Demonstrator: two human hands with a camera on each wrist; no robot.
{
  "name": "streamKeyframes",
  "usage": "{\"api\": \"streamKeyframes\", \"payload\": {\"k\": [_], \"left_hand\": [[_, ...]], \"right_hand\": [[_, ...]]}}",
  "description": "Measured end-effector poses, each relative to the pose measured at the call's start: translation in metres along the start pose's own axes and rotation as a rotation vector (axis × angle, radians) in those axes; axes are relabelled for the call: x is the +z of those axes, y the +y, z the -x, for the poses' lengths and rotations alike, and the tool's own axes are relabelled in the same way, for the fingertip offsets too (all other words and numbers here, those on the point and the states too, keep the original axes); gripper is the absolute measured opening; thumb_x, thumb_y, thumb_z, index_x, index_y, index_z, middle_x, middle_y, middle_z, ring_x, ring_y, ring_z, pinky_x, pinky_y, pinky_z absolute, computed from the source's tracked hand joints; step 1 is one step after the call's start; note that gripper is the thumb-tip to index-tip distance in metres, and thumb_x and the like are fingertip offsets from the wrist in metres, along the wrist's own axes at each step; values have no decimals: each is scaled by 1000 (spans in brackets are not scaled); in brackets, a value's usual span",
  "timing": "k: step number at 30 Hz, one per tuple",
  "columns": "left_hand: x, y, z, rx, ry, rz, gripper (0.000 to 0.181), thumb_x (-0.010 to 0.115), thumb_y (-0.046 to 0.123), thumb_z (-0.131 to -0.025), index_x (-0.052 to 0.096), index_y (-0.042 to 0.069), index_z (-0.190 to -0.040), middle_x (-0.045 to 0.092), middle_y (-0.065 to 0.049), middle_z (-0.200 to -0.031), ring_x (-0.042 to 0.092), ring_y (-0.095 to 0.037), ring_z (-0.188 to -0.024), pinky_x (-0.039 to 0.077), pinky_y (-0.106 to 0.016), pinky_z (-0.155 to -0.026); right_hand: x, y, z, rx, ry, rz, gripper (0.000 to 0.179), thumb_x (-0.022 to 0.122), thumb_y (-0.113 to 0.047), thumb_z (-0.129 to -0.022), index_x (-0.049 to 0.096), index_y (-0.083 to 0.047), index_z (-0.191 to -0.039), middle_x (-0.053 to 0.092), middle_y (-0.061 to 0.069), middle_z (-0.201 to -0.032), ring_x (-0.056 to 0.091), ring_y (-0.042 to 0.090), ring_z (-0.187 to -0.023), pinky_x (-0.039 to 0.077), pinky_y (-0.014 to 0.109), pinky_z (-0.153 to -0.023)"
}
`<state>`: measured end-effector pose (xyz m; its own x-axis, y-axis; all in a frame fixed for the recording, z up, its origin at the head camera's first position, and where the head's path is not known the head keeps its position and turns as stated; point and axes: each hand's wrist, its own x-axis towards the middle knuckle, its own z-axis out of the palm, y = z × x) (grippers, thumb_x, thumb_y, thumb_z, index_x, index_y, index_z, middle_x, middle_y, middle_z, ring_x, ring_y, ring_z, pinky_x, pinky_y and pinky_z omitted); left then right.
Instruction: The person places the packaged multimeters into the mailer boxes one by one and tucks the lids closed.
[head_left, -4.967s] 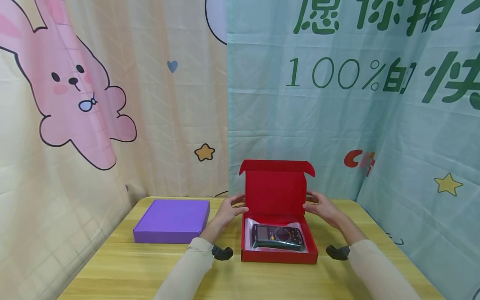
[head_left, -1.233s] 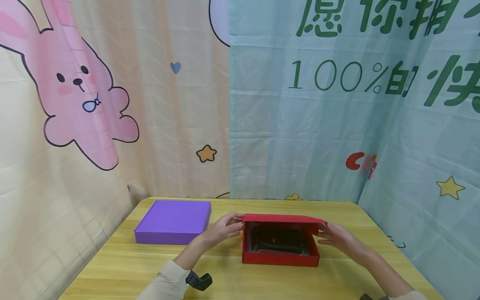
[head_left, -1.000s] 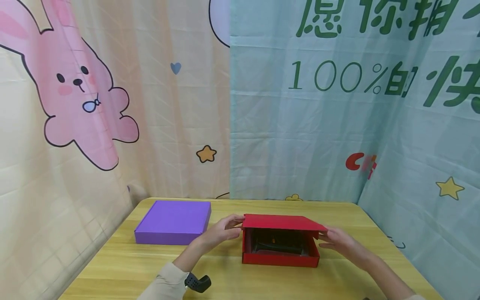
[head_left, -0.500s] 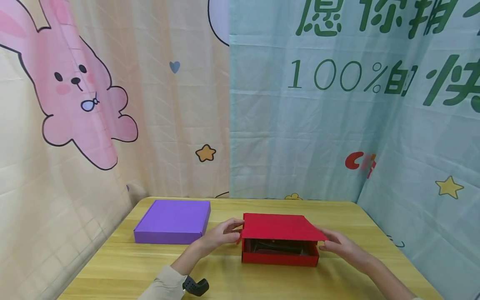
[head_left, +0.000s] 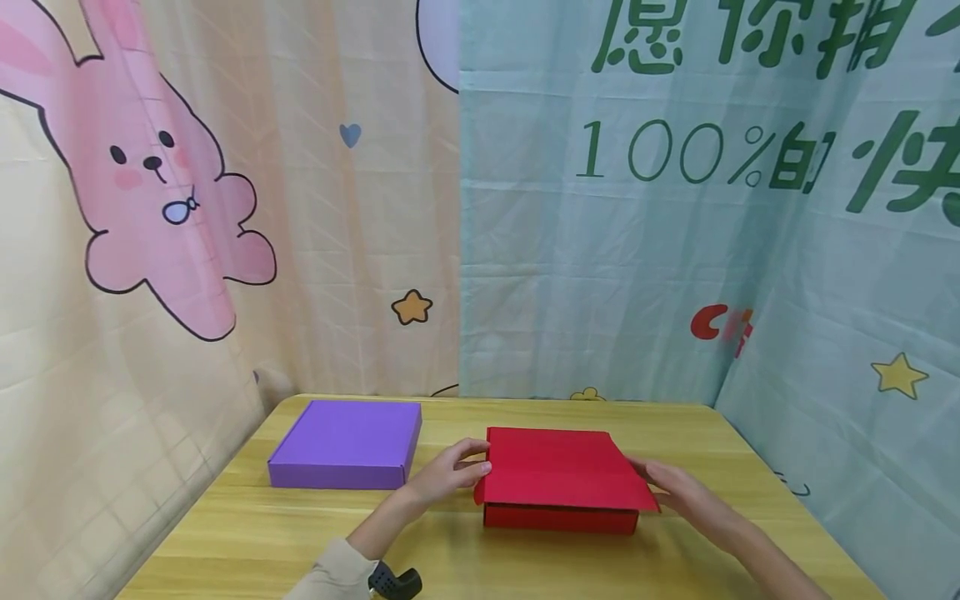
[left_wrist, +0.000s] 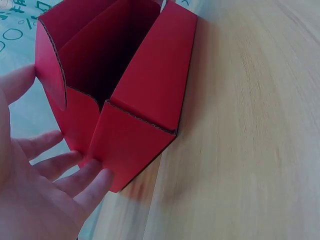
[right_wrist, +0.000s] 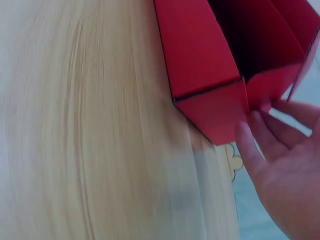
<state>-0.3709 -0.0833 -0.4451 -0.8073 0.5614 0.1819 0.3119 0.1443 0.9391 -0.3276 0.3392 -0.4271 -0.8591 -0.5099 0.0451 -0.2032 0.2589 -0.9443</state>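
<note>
A red cardboard box [head_left: 562,467] sits on the table, its lid lowered over the front with a gap beneath the front edge. At its left side, my left hand [head_left: 444,475] has fingertips against the wall, and its thumb touches the lid's side flap [left_wrist: 50,65] in the left wrist view. My right hand [head_left: 686,492] is at the opposite side; in the right wrist view its fairly straight fingers [right_wrist: 250,150] touch the box's side wall [right_wrist: 217,110]. The inside looks dark, and the multimeter seen earlier is hidden under the lid.
A closed purple box [head_left: 345,442] lies left of the red one on the wooden table [head_left: 247,542]. Printed curtains [head_left: 585,250] hang behind and beside the table. A black wrist device [head_left: 395,582] is on the left wrist.
The red lid, upright at first, has swung forward and down, covering the multimeter. Both hands have followed it along the box's sides. The purple box has stayed in place.
</note>
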Motion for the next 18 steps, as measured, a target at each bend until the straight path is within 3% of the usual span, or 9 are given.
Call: {"api": "streamKeyframes", "payload": {"k": [5, 9, 13, 18], "left_hand": [[3, 3, 2, -18, 5, 11, 62, 62, 26, -105, 40, -9, -151, 45, -25, -152, 52, -41, -134, 51, -46, -103], [4, 6, 4, -26, -8, 22, 61, 63, 22, -104, 40, -10, -151, 45, -26, -152, 50, -43, -135, 51, -45, -103], [3, 8, 5, -25, -9, 16, 61, 64, 20, -103, 41, -10, -151, 46, -26, -151, 47, -46, -137, 50, -46, -104], [3, 2, 5, -10, -6, 0, 61, 66, 20, -101, 44, -9, -150, 47, -26, -150, 45, -46, -138, 50, -45, -105]], "right_hand": [[12, -1, -8, 74, 224, 94, 62, 50, -33, -110, 39, 14, -151, 44, 32, -151, 52, 39, -133, 54, 35, -99], [19, 1, -11, 126, 339, 153, 63, 62, -34, -104, 47, 8, -148, 53, 27, -145, 56, 39, -126, 57, 42, -95], [21, 4, -14, 132, 386, 188, 62, 68, -33, -101, 51, 6, -147, 56, 23, -142, 56, 37, -125, 57, 44, -93], [21, 4, -14, 109, 362, 209, 58, 69, -31, -100, 55, 5, -144, 60, 20, -139, 57, 35, -124, 56, 39, -93]]}}
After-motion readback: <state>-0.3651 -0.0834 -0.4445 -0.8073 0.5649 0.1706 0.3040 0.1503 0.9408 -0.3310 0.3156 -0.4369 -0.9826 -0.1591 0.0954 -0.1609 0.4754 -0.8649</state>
